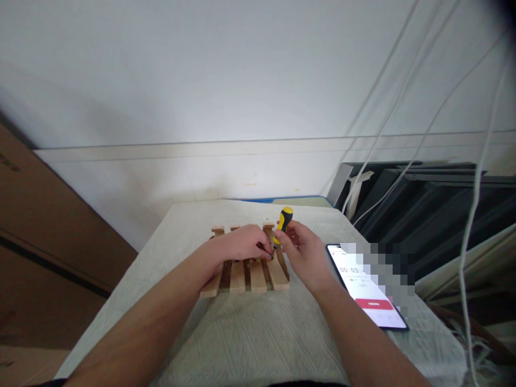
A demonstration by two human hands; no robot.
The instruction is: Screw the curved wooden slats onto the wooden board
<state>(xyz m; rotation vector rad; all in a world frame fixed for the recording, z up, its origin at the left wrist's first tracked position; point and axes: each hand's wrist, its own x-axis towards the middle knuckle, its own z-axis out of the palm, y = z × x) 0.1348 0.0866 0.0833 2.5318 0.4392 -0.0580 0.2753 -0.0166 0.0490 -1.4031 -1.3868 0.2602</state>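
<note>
A small slatted wooden rack (246, 275) of pale planks lies flat on the table's white cloth (242, 333). My left hand (241, 243) rests on top of the rack, fingers pinched together at its right side on something too small to make out. My right hand (303, 252) grips a short screwdriver (282, 222) with a yellow and black handle, held nearly upright, tip down at the spot where my left fingers pinch. Both hands meet over the rack's right slats.
A phone (368, 287) with a lit timer screen and a red button lies on the cloth to the right. Dark panels (435, 215) and hanging white cables (475, 204) stand at the right. A brown cardboard wall (44, 236) is at the left.
</note>
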